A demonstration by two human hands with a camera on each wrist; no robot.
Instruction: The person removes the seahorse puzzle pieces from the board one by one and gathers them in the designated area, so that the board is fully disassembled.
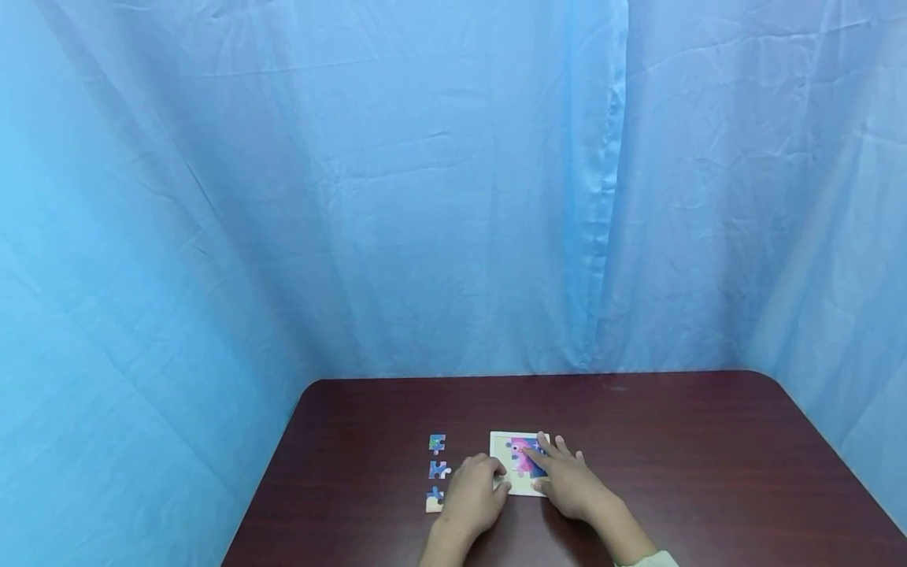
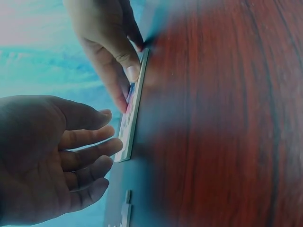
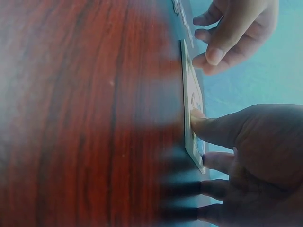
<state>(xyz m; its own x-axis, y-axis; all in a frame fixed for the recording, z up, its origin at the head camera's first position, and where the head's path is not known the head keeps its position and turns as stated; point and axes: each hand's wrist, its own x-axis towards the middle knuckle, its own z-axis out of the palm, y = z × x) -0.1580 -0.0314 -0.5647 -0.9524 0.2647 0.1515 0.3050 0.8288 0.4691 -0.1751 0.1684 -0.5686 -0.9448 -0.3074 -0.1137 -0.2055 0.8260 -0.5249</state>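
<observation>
A small white-rimmed jigsaw tray lies flat on the table, with joined pink and blue pieces on its right side. Over that side my right hand is spread, fingers fairly straight. Its thumb rests on the near border in the right wrist view, and a finger touches the picture. Beside the tray's left edge is my left hand, fingers loosely bent with nothing between them. The left wrist view shows its fingertips close to the tray's end; whether they touch it I cannot tell.
Three loose jigsaw pieces lie in a column left of the tray: a top one, a middle one and a bottom one, partly beside my left wrist. The dark red-brown table is backed by blue curtains.
</observation>
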